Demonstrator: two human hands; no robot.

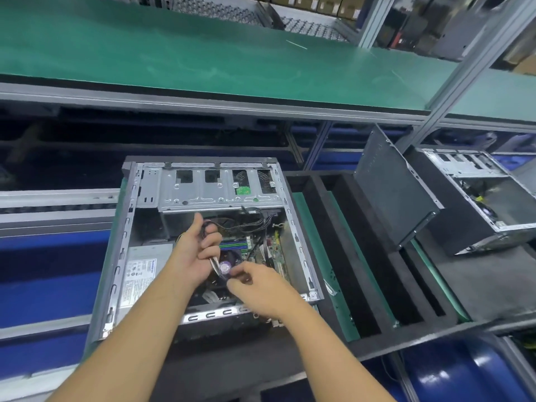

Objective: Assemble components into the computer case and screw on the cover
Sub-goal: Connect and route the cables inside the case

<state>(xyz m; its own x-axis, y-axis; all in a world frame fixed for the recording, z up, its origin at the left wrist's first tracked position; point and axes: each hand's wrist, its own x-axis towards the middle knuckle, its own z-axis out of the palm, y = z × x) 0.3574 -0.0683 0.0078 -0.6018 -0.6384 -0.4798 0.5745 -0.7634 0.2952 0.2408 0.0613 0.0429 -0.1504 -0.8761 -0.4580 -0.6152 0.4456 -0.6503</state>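
Two hands, both yours, work inside the open computer case [125,250], which lies on its side at the left end of the black foam tray [336,256]. Your left hand [193,253] is clenched around a bundle of cables [206,227]: a black loop rises above the curled fingers and a silvery strand runs out below the palm toward the CPU fan [224,268], the round part with a purple label near the middle of the case. Your right hand [261,288] hovers just beside that fan with thumb and forefinger drawn close together at the cable's lower end; blur hides whether they actually pinch it, so you cannot tell its grip. The power supply [145,271] fills the case's near left corner, the metal drive cage [203,187] spans its far edge, and the motherboard [274,248] with its memory slots [235,245] lies along the right side, under loose black wires. The cover [394,192], a dark side panel, stands tilted in a slot toward the tray's far right corner, well apart from the case. A second open case [478,198] sits beyond the tray's right edge. A green shelf [203,53] runs across above.
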